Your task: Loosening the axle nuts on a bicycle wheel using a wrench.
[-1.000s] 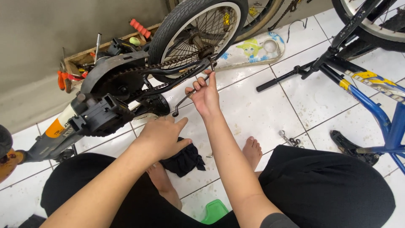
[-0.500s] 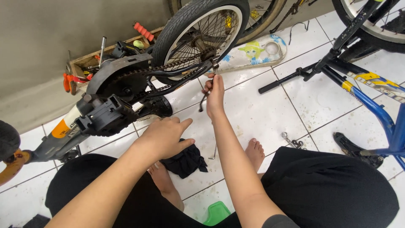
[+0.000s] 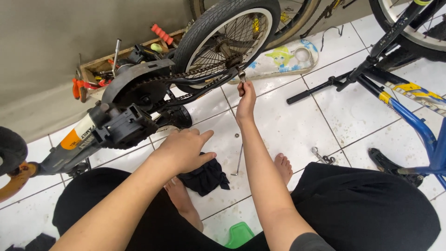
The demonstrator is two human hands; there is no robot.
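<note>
since a second ago, right hand (image 3: 246,98) has reached up, pinching a small tool (image 3: 242,75) at the rear axle (image 3: 231,60); left hand (image 3: 184,149), loosely spread, hovers above floor (image 3: 288,121). slight grip risks slipping.

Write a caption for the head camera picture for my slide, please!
Right hand holds a small tool at the upturned bike's rear wheel; left hand hovers above a black rag.

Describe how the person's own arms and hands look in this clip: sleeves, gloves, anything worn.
Both hands, the left hand and the right hand, are bare: no gloves, rings, watch or wristbands visible. Both forearms are uncovered. A short dark grey sleeve edge shows on the right upper arm at the bottom of the view; no left sleeve is in view.
</note>
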